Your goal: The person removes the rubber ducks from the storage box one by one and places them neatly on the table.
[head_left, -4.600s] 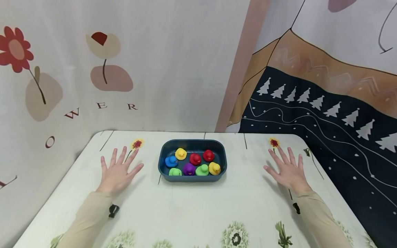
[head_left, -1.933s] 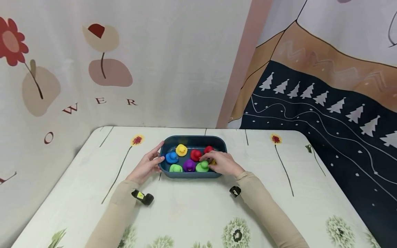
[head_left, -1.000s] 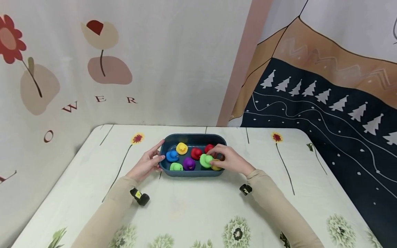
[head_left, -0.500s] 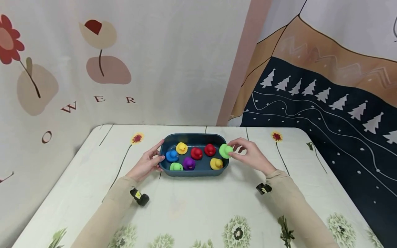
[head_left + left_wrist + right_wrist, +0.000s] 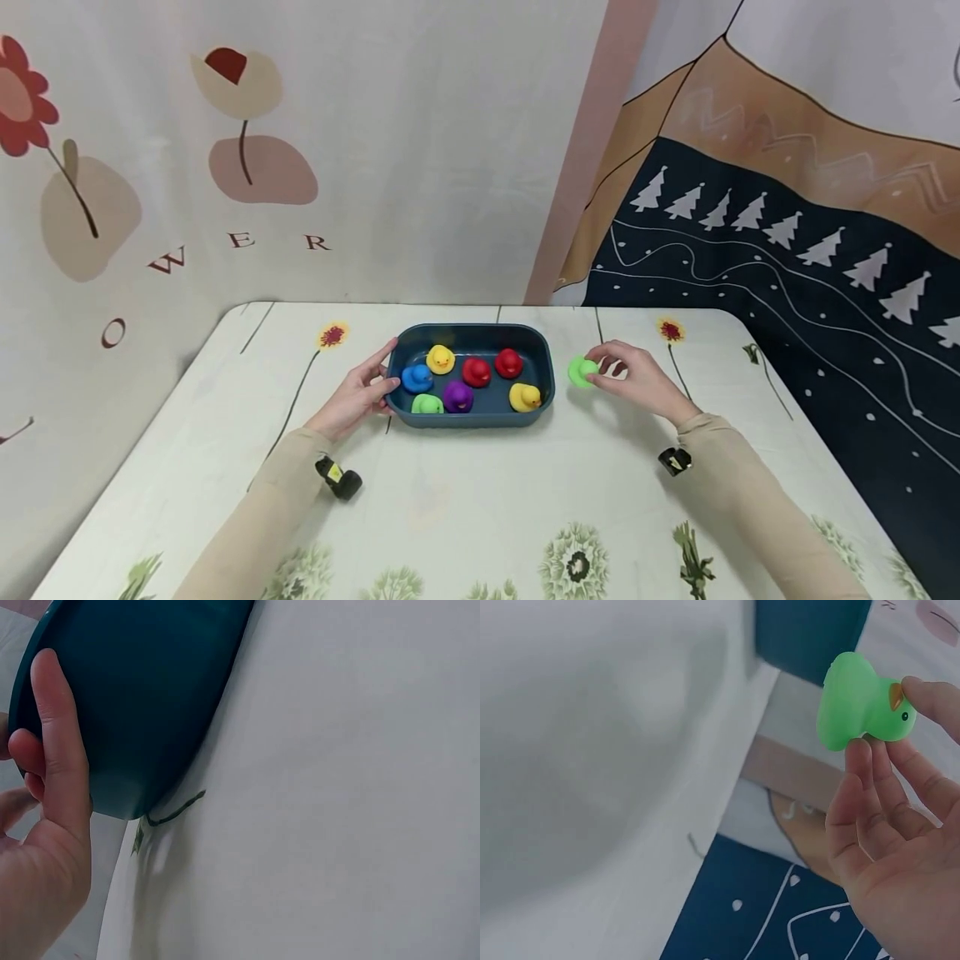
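A dark blue plastic tub (image 5: 471, 421) sits on the table, holding several rubber ducks. My left hand (image 5: 351, 404) grips its left end; in the left wrist view one finger lies along the tub's outer wall (image 5: 150, 697). To the right of the tub, my right hand (image 5: 637, 383) pinches a green rubber duck (image 5: 579, 372) between thumb and fingertips, above the table. The duck's orange beak and eye face the palm in the right wrist view. Inside the tub are a yellow duck (image 5: 526, 397), a purple duck (image 5: 458, 397), a blue duck (image 5: 417, 379) and others.
A white flower-print cloth (image 5: 465, 508) covers the table. Printed curtains (image 5: 420, 167) hang behind it and along the sides. Each wrist carries a small black camera, such as the right wrist camera (image 5: 675, 461).
My right hand has lifted the green duck from the tub's right part and carried it rightward past the rim. My left hand came to the tub's left end earlier and has stayed there.
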Action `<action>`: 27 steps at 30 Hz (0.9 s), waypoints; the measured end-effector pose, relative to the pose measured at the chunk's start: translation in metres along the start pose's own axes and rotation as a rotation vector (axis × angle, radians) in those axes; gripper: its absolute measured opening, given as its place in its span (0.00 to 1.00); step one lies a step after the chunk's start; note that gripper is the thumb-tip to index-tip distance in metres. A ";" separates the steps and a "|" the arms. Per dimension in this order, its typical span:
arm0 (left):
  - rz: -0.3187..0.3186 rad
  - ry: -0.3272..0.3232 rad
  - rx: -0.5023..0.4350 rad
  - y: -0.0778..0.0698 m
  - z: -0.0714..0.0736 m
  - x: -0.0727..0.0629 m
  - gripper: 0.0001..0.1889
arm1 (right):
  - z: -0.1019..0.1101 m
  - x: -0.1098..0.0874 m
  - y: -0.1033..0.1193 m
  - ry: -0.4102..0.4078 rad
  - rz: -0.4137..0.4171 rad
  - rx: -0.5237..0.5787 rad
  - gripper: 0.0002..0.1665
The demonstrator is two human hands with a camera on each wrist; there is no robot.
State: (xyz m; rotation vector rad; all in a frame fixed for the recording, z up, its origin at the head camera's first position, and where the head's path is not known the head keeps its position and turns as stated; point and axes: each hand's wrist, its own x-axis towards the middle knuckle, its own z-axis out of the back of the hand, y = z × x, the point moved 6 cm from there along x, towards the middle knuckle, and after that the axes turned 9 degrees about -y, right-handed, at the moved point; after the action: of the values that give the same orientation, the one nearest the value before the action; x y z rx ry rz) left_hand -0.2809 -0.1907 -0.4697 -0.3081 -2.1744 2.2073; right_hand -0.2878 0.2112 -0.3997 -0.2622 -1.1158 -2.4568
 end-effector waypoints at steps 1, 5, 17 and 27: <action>-0.001 0.000 0.003 0.000 0.000 0.000 0.37 | 0.001 -0.001 -0.002 0.008 -0.001 -0.004 0.13; -0.004 -0.004 0.042 0.001 0.001 0.001 0.37 | 0.002 -0.003 -0.011 0.038 -0.016 -0.024 0.13; 0.031 0.030 0.113 0.003 0.001 -0.001 0.36 | 0.010 -0.014 -0.029 0.021 -0.056 -0.042 0.13; 0.046 0.035 0.114 0.007 0.001 -0.001 0.37 | 0.021 -0.023 -0.052 -0.014 -0.147 -0.044 0.12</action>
State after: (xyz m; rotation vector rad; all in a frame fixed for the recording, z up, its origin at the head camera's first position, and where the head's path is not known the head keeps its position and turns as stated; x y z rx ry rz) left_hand -0.2794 -0.1924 -0.4769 -0.3929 -2.0351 2.3196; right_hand -0.2912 0.2641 -0.4288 -0.2177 -1.1238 -2.6145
